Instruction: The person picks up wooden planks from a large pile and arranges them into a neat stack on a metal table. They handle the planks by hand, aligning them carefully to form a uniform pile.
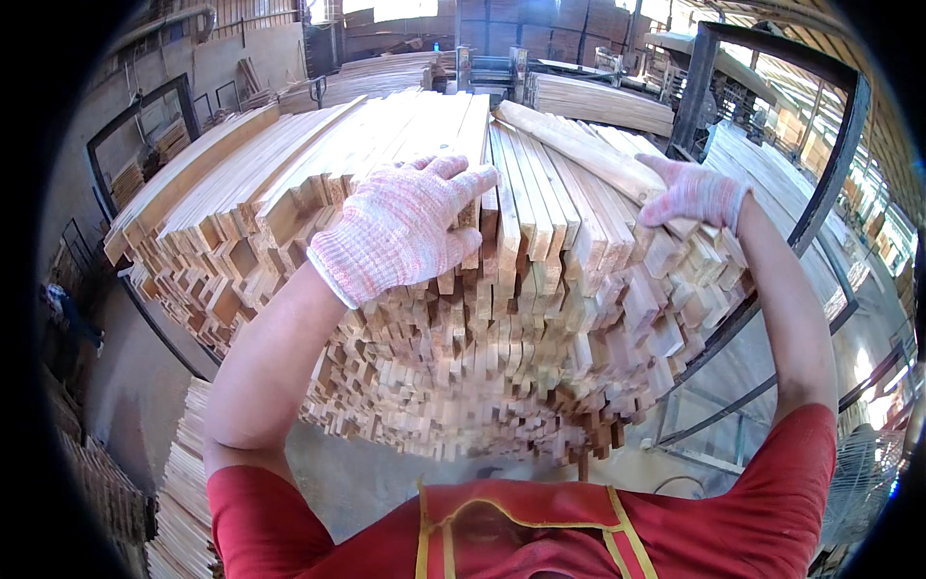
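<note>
A large stack of pale sawn wooden strips [540, 241] fills the middle, its uneven cut ends facing me. My left hand [405, 227], in a white and pink knit glove, rests on the top strips left of centre. Its fingers are stretched out and the thumb stands apart by the strip ends. On the right, my right hand [699, 196] wears a matching glove. Its thumb and finger are on either side of the near end of a wooden board [584, 152], which lies slantwise over the other strips. The palm side of both hands is hidden.
A dark metal frame [830, 207] rises at the right of the stack, and another dark frame [101, 179] stands at the left. More lumber [603, 101] lies behind. Further strips [183, 492] are piled at lower left, above the concrete floor [130, 400].
</note>
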`<state>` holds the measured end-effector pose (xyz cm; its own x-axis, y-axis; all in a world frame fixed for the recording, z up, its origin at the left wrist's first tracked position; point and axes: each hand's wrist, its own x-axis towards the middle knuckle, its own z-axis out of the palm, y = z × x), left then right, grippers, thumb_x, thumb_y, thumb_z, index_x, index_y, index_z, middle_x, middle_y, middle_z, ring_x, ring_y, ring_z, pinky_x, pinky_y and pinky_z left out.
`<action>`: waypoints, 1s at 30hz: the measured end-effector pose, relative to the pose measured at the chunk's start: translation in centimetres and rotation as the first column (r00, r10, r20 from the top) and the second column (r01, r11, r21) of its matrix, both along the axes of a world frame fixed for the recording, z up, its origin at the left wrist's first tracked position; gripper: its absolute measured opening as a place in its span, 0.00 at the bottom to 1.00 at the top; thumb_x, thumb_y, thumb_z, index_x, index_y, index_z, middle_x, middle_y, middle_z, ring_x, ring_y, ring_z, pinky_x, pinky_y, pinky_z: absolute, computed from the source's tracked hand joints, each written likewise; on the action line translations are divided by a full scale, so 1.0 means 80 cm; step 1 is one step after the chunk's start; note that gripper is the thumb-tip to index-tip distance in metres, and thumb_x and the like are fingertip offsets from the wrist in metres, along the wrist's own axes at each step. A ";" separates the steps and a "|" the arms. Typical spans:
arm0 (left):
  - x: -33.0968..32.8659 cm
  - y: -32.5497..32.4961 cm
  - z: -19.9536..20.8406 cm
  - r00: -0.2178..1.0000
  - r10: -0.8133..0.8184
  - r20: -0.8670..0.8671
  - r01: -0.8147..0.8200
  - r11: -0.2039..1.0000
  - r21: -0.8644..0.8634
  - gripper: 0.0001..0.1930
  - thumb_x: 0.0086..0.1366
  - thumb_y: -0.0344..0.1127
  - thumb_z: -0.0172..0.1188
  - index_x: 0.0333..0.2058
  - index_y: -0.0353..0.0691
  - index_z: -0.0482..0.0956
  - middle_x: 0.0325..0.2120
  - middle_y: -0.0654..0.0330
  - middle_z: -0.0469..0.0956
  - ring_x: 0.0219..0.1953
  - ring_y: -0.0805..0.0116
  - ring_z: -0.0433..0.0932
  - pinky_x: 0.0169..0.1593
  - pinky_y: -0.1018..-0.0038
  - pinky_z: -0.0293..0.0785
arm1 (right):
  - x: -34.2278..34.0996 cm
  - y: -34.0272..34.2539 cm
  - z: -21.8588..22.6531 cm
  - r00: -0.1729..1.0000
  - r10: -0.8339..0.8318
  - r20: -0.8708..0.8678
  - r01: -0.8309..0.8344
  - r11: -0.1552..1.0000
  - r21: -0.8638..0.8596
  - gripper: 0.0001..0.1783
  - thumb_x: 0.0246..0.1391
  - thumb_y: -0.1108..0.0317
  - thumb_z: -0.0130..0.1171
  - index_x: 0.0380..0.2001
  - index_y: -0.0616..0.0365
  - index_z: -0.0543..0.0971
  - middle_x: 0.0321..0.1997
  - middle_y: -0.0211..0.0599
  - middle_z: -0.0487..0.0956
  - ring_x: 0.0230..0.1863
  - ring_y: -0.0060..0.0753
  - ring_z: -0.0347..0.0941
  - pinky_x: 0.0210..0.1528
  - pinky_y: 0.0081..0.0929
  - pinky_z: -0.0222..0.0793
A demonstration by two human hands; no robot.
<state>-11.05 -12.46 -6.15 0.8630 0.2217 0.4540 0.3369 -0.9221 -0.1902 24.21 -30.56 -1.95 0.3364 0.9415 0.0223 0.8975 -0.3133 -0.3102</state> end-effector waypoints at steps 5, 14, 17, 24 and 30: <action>0.001 -0.004 0.005 1.000 0.007 -0.011 -0.007 0.999 -0.043 0.34 0.68 0.47 0.66 0.71 0.47 0.71 0.68 0.48 0.72 0.66 0.45 0.75 0.68 0.55 0.73 | 0.043 0.019 0.018 0.919 0.013 -0.395 0.045 0.990 0.136 0.63 0.43 0.55 0.82 0.76 0.72 0.60 0.78 0.60 0.66 0.77 0.50 0.64 0.79 0.40 0.58; -0.001 -0.004 0.003 0.999 0.031 0.012 -0.030 0.998 -0.058 0.34 0.68 0.48 0.65 0.71 0.50 0.71 0.68 0.49 0.73 0.65 0.46 0.76 0.68 0.56 0.73 | 0.018 0.058 -0.008 0.987 0.022 -0.160 -0.016 0.999 0.038 0.61 0.46 0.55 0.78 0.77 0.72 0.58 0.77 0.61 0.68 0.76 0.48 0.67 0.78 0.34 0.57; 0.000 0.000 -0.001 1.000 -0.006 0.030 0.007 0.999 -0.052 0.34 0.68 0.49 0.65 0.71 0.50 0.71 0.68 0.49 0.73 0.65 0.46 0.76 0.68 0.56 0.73 | -0.017 0.066 0.011 0.994 -0.018 0.104 0.020 1.000 -0.022 0.60 0.45 0.57 0.77 0.77 0.69 0.58 0.74 0.62 0.71 0.74 0.48 0.70 0.75 0.34 0.62; -0.006 0.007 -0.004 0.998 -0.010 0.054 0.012 0.999 -0.036 0.33 0.70 0.52 0.63 0.70 0.49 0.72 0.66 0.51 0.75 0.63 0.46 0.78 0.65 0.55 0.75 | -0.108 0.128 0.031 0.860 0.064 -0.507 -0.015 0.995 0.101 0.55 0.51 0.54 0.75 0.77 0.63 0.62 0.68 0.56 0.78 0.66 0.48 0.77 0.69 0.37 0.71; -0.002 0.005 0.004 0.997 -0.056 0.045 0.060 0.995 -0.084 0.31 0.71 0.54 0.62 0.68 0.48 0.74 0.62 0.52 0.77 0.59 0.47 0.80 0.62 0.54 0.76 | -0.090 0.184 -0.004 0.982 0.037 0.184 -0.059 0.992 0.114 0.54 0.56 0.41 0.70 0.76 0.63 0.63 0.71 0.60 0.75 0.71 0.53 0.73 0.71 0.39 0.68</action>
